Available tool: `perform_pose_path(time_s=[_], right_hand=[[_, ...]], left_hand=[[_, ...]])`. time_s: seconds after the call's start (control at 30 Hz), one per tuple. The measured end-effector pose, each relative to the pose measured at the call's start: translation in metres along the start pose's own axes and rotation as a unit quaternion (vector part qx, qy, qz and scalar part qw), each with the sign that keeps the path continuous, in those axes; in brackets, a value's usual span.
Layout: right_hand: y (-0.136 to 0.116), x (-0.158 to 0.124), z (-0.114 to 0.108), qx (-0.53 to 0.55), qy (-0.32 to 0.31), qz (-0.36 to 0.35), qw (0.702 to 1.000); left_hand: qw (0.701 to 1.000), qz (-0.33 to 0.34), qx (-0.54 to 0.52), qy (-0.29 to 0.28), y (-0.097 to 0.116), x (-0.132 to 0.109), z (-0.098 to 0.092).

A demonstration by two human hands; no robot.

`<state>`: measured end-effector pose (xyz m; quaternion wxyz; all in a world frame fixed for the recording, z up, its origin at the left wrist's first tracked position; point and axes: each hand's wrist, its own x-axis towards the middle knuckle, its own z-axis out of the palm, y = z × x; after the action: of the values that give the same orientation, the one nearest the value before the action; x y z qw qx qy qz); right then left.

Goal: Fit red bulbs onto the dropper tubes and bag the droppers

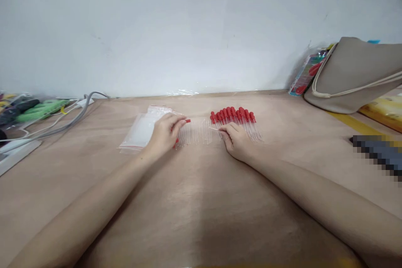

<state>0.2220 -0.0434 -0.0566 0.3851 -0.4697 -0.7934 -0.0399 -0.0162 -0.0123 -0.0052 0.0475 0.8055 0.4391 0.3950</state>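
Note:
Between the fingers of my left hand [166, 133] is a red rubber bulb [188, 121], its open end turned toward the right. My right hand [236, 139] pinches a thin glass dropper tube [214, 128] that points left at the bulb, with a gap between the two. Beneath and between my hands lies a row of clear glass tubes [198, 132]. More red bulbs [175, 143] show partly under my left hand. Behind my right hand rest several droppers with red bulbs [231, 114] fitted, side by side, their lower ends partly hidden by the hand.
Clear zip bags [138, 130] lie left of my left hand. Grey and white cables [73, 120] and a green item [40, 111] are at far left. A grey drawstring bag [351, 75] leans at the right, near a blurred dark object [377, 153]. A wall [194, 29] closes off the back.

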Motion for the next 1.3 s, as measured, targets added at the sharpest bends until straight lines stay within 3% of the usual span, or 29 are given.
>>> perform_pose_path(time_s=[0.13, 0.27, 0.5, 0.83, 1.07, 1.3], right_hand=[[-0.006, -0.002, -0.004, 0.027, -0.021, 0.001, 0.999], [-0.012, -0.003, -0.007, 0.021, -0.049, -0.020, 0.998], [-0.013, -0.003, -0.007, 0.025, -0.062, -0.038, 0.997], [-0.009, -0.004, -0.006, 0.066, -0.063, -0.061, 0.994], [-0.007, 0.004, -0.014, 0.041, -0.129, -0.082, 0.987], [-0.010, 0.003, -0.016, 0.018, -0.127, -0.100, 0.987]], left_hand=[[0.995, -0.040, -0.084, -0.025, 0.022, -0.021, 0.026], [0.985, -0.070, -0.150, -0.042, 0.025, -0.029, 0.037], [0.969, -0.087, -0.216, -0.075, 0.021, -0.030, 0.038], [0.981, -0.051, -0.182, -0.049, 0.020, -0.031, 0.037], [0.978, -0.013, -0.178, -0.107, 0.016, -0.032, 0.033], [0.980, 0.021, -0.143, -0.137, 0.018, -0.035, 0.031]])
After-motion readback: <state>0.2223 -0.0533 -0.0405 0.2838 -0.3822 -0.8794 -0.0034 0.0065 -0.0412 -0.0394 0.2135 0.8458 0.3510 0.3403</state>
